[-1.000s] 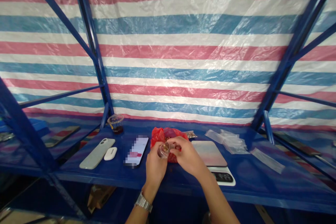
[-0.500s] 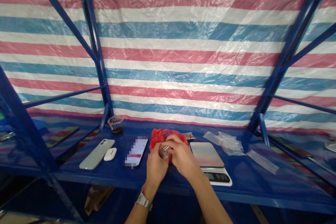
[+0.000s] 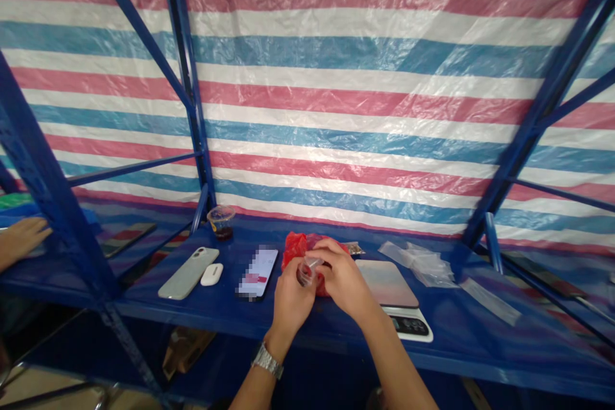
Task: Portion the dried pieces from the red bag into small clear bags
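Observation:
Over a crumpled red plastic bag (image 3: 295,247), my two hands come together on a small clear plastic bag (image 3: 306,273). My left hand (image 3: 293,300), with a metal watch on its wrist, is closed around the clear bag, whose opening faces up. The fingers of my right hand (image 3: 342,277) pinch at its upper edge. What lies inside the clear bag is too small to make out. Right beside my right hand is a white digital scale (image 3: 391,288). A little packet of small brown pieces (image 3: 355,248) shows behind it.
Flat clear bags (image 3: 430,264) lie right of the scale. On the left are a lit phone (image 3: 257,275), a white earphone case (image 3: 211,274), a pale phone (image 3: 188,273) and a plastic cup of dark liquid (image 3: 221,224). Blue rack posts (image 3: 192,90) flank the shelf. Another person's hand (image 3: 22,240) is at far left.
The camera view has shifted slightly, so the things appear further right. My right fingers have moved a little on the clear bag's edge. Another person's hand has come into view at far left.

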A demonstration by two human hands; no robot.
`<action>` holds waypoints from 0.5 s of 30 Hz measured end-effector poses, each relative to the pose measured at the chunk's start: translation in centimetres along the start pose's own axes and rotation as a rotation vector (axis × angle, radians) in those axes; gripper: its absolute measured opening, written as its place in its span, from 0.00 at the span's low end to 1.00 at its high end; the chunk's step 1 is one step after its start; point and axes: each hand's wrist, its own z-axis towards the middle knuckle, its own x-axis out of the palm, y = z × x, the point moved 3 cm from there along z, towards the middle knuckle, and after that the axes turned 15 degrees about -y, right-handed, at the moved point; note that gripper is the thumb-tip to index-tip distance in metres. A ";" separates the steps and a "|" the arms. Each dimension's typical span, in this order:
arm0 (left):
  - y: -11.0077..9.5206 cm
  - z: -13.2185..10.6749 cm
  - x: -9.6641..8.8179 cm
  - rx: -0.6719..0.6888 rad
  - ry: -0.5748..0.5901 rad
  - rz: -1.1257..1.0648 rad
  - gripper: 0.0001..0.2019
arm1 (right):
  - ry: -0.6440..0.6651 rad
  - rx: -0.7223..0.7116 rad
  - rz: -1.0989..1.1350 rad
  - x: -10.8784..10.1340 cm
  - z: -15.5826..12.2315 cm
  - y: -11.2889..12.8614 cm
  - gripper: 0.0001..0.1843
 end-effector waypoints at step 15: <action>2.4 0.6 0.3 -0.083 -0.113 0.053 0.04 | 0.068 -0.025 -0.705 2.4 2.2 -5.9 0.24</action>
